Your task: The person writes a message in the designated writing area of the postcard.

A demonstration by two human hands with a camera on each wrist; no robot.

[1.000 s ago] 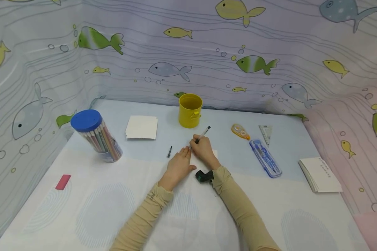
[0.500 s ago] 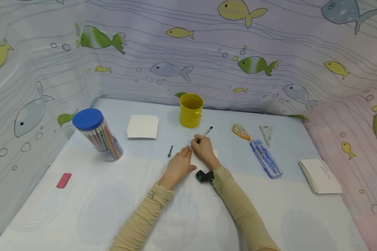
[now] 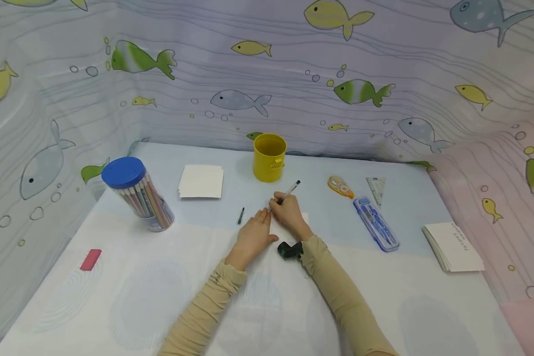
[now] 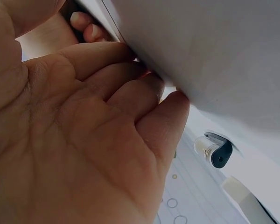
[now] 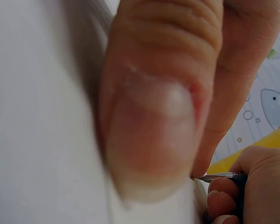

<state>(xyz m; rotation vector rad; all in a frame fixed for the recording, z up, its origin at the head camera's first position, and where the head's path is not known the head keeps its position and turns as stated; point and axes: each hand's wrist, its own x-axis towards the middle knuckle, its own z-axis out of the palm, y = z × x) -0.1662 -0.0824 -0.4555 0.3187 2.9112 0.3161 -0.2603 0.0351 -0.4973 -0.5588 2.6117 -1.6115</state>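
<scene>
Right hand: the fingers are curled and grasp the pen, and the forearm comes from the lower right.
Pen: it is in the right hand, tilted, with its dark end up and to the right; the tip is near the left fingertips, too small to tell exactly.
Left hand: the fingers are extended, grasping nothing, and they lie just beside the right hand.
Paper: white, partly hidden by the right hand; one corner shows beyond the wrist.
Near the hands: a small dark stick is at the left, and a black object is beside the right sleeve.
Far side of the bench: a yellow bucket stands upright, with white cards to its left.
Left side: a pencil jar with blue lid, and a red block.
Right side: an orange dispenser, a triangle ruler, a blue case and a stack of written sheets.
</scene>
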